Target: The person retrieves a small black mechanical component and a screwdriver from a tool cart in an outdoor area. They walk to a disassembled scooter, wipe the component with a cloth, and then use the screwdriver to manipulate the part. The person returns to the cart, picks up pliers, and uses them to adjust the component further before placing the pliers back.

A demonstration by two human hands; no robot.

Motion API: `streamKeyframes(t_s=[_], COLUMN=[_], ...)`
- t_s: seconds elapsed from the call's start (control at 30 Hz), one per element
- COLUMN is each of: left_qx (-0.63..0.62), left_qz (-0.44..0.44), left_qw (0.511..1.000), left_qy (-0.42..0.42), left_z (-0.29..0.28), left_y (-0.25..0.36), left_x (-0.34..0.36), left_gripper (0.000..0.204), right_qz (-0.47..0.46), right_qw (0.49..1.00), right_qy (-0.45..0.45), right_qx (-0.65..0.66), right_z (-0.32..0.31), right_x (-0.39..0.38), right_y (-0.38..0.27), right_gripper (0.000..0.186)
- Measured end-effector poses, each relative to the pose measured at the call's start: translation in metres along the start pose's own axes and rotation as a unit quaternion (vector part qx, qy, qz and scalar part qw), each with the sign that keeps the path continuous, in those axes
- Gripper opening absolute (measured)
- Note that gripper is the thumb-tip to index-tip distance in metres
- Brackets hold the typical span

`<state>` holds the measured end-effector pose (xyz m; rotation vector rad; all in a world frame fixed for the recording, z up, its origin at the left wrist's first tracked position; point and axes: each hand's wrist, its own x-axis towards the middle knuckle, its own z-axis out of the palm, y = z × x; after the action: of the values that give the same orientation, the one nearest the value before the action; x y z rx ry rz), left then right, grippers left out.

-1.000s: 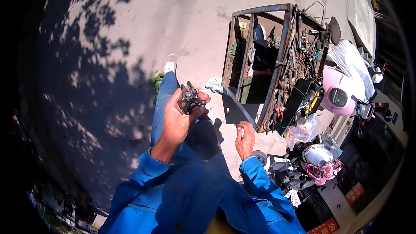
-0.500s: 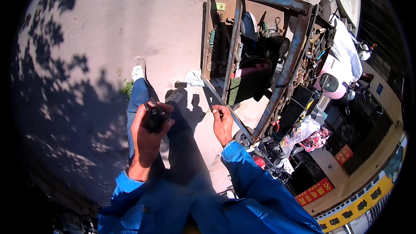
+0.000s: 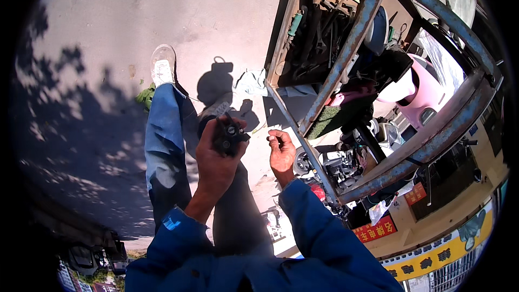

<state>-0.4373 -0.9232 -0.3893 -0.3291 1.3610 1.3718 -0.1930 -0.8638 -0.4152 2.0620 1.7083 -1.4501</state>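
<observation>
My left hand [image 3: 216, 157] is closed round a dark metal part [image 3: 230, 136] with a silvery round fitting, held over my legs. My right hand [image 3: 281, 157], to the right and apart from it, has its fingers curled in toward the thumb; whatever they hold, if anything, is too small to make out. Just right of that hand runs a thin bar of a rusty blue metal rack [image 3: 367, 8]. Inside the rack lie dark wrenches [image 3: 320, 38] and a green-handled tool [image 3: 295, 23].
A green mat [image 3: 335, 120] sits low in the rack. Behind it are a pink scooter [image 3: 416, 97], more parked scooters [image 3: 340, 167] and a shopfront with a yellow sign. A pale cloth [image 3: 248, 82] and green leaves [image 3: 146, 97] lie near my feet on the shaded pavement.
My view has moved nearer the rack, which now fills more of the upper right. My left hand keeps the dark part, now more centred; my right hand is higher than at first.
</observation>
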Motion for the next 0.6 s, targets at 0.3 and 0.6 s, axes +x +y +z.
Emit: streamKeyframes(t_s=[0.3,0.6], left_qx=[-0.031,0.069], left_qz=[-0.065,-0.044], left_qw=[0.997,0.996], left_qy=[0.04,0.031], left_z=[-0.015,-0.027], left_y=[-0.031,-0.025], left_x=[0.023,0.024], left_gripper=[0.05,0.048], right_qz=[0.049,0.096], right_qw=[0.998,0.982], right_qy=[-0.004,0.087], right_qx=[0.043,0.134], right_z=[0.029,0.042], right_x=[0.02,0.122], right_y=[0.039,0.081], right_gripper=[0.011,0.015])
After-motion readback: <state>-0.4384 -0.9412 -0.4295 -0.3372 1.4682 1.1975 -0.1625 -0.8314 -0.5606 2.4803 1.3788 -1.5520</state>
